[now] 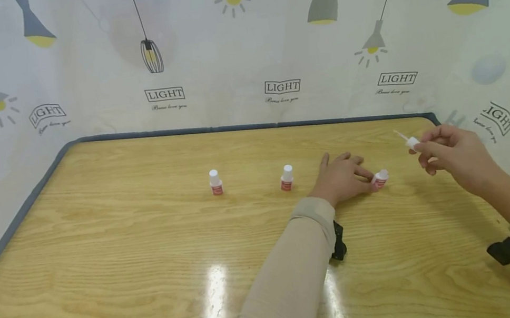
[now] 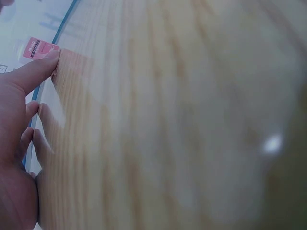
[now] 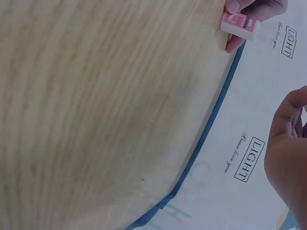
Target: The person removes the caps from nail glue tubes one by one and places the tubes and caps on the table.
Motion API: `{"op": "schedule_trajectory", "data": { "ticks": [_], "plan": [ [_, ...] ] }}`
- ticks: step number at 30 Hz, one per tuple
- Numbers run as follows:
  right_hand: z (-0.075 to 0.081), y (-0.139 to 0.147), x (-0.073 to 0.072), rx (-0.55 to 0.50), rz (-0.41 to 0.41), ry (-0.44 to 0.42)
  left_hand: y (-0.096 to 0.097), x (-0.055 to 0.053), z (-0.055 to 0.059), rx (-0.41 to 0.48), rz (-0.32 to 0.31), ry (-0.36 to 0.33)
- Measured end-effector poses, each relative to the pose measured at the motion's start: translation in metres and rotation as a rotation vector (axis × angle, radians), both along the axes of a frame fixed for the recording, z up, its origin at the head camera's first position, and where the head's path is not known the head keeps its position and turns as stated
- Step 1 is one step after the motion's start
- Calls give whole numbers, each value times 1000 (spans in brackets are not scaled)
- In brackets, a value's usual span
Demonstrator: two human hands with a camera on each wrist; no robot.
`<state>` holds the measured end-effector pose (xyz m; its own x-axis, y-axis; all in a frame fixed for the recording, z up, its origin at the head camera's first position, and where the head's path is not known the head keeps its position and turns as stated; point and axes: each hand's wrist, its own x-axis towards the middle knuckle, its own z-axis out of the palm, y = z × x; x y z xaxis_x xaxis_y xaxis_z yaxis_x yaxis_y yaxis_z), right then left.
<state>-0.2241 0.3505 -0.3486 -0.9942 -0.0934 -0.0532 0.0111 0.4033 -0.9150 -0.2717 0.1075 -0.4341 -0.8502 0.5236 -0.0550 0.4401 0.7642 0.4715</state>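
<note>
Behind table [image 1: 127,249], backdrop [image 1: 220,73] reads "LIGHT"; left hand [image 1: 342,177] pinches red-labelled bottle [image 1: 379,182].

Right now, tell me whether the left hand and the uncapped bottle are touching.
Touching: the left wrist view shows the left hand with its thumb against the uncapped bottle.

We cannot read the head view's 3 bottle labels [image 1: 286,185]; the right wrist view crops the right hand [image 3: 287,151].

the tilted bottle [image 1: 380,181] obstructs low passage between hands [image 1: 341,178] [image 1: 457,158]
</note>
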Motion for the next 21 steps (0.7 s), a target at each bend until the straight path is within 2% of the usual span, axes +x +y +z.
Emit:
{"op": "schedule_trajectory", "data": {
  "ticks": [2,7,11,14,19,21],
  "plan": [
    [-4,3,0,9,13,-32,1,0,1,0,-2,2],
    [-15,9,3,197,85,-24,2,0,1,-12,-4,11],
    [-24,10,3,183,139,-14,2,0,2,-12,-9,15],
    [-31,7,1,184,164,-55,0,1,4,-13,-6,12],
    [-37,0,3,360,181,-132,-2,1,4,-12,3,10],
    [-39,-3,4,401,186,-151,-1,2,4,-11,-3,12]
  ]
}}
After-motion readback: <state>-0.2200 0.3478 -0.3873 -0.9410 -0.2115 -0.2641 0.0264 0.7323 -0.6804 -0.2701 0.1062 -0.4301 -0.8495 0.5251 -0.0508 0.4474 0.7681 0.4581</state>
